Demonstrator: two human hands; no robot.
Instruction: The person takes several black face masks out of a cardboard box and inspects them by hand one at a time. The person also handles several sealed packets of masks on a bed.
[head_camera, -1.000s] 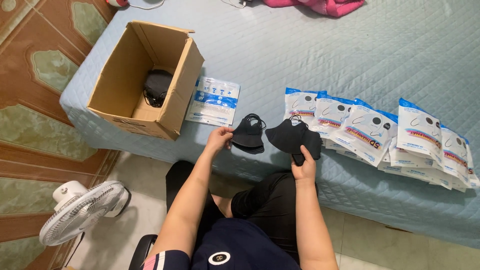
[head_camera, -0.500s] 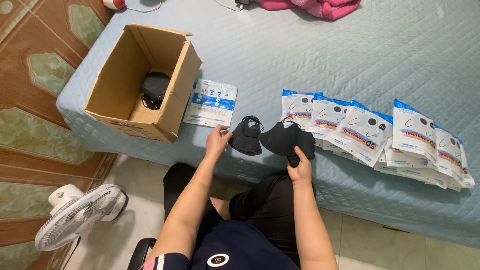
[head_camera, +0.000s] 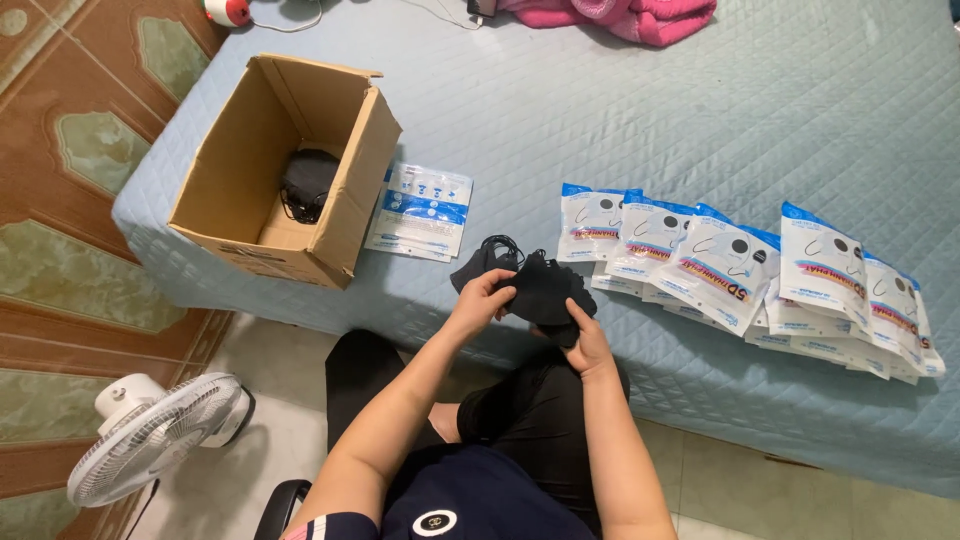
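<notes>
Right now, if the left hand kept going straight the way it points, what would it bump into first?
The left hand points up and right across the bed. It already touches the black masks; past them, it would probably meet the row of white packets, though depth is hard to judge.

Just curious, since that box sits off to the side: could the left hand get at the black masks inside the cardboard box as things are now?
Probably yes. The cardboard box lies open-topped to the left hand's side, nothing between them. But that hand already grips black masks, so it isn't free.
</notes>
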